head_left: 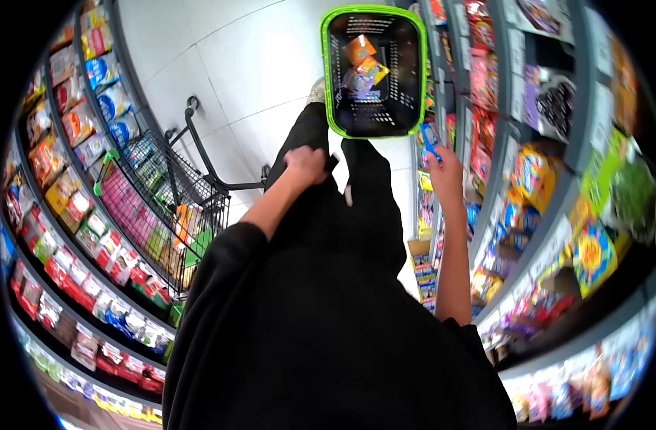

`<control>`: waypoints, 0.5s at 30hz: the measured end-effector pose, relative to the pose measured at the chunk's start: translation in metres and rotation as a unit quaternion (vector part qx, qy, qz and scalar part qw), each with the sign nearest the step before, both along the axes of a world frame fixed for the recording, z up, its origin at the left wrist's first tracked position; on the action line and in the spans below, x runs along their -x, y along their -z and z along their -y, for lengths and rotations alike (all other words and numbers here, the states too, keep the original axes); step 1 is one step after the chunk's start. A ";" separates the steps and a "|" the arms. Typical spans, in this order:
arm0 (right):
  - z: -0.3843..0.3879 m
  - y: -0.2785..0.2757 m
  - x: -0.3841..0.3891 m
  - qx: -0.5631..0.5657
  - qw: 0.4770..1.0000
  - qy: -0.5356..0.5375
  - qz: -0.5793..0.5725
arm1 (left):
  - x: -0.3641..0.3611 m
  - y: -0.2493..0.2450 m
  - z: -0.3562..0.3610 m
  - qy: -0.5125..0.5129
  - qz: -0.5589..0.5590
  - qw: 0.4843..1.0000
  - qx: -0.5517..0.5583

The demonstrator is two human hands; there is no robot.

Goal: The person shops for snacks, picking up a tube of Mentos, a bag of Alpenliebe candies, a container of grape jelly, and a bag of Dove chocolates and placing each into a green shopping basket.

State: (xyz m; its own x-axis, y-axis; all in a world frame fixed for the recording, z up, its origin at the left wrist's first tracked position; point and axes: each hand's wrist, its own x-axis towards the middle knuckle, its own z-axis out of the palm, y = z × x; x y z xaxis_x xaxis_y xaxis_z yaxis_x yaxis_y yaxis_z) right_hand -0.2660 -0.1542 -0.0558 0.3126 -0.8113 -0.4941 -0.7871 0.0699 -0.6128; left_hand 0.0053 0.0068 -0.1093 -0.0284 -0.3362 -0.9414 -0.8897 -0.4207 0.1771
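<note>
My left hand (pixel 308 165) is closed in front of my dark trousers. A small black piece (pixel 332 163) shows at its fingers, too dark against the cloth to name. My right hand (pixel 444 169) pinches a small blue item (pixel 430 139) beside the right-hand shelves; its kind is not clear. Just ahead of my legs stands a black shopping basket (pixel 329 107) with a bright green rim. Inside it lie an orange pack (pixel 359 49) and some purple and yellow packs (pixel 365 76). The blue item is close to the basket's near right corner, outside the rim.
A black wire shopping cart (pixel 220 208) with goods in it stands to my left on the pale tiled floor (pixel 231 54). Shelves of bagged snacks (pixel 77 122) line the left side. Shelves of colourful sweets (pixel 532 175) rise close on the right.
</note>
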 end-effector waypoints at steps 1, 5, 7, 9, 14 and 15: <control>0.010 0.027 -0.007 0.016 0.999 -0.036 -0.002 | -0.008 0.003 -0.008 0.001 0.017 0.995 -0.096; 0.041 0.124 -0.036 0.003 0.980 -0.173 -0.094 | -0.018 0.056 -0.059 -0.166 0.040 0.959 -0.225; 0.049 0.197 -0.043 -0.025 0.977 -0.180 -0.110 | -0.019 0.083 -0.072 -0.225 0.074 0.945 -0.225; 0.052 0.251 -0.068 -0.076 0.968 -0.179 -0.156 | -0.028 0.098 -0.067 -0.214 0.111 0.945 -0.223; 0.035 0.399 -0.092 -0.099 0.959 -0.186 -0.190 | -0.011 0.175 -0.058 -0.185 0.236 0.940 -0.166; 0.030 0.423 -0.099 -0.099 0.958 -0.192 -0.188 | -0.009 0.183 -0.053 -0.167 0.243 0.945 -0.141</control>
State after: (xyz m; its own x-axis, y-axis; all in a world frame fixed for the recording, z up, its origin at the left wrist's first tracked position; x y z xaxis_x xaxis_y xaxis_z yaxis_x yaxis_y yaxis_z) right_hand -0.1668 -0.1839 -0.4789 0.3393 -0.5515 -0.7620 -0.9405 -0.1833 -0.2862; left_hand 0.0143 0.0601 -0.2921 0.4940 0.0159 -0.8693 -0.6463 -0.6621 -0.3794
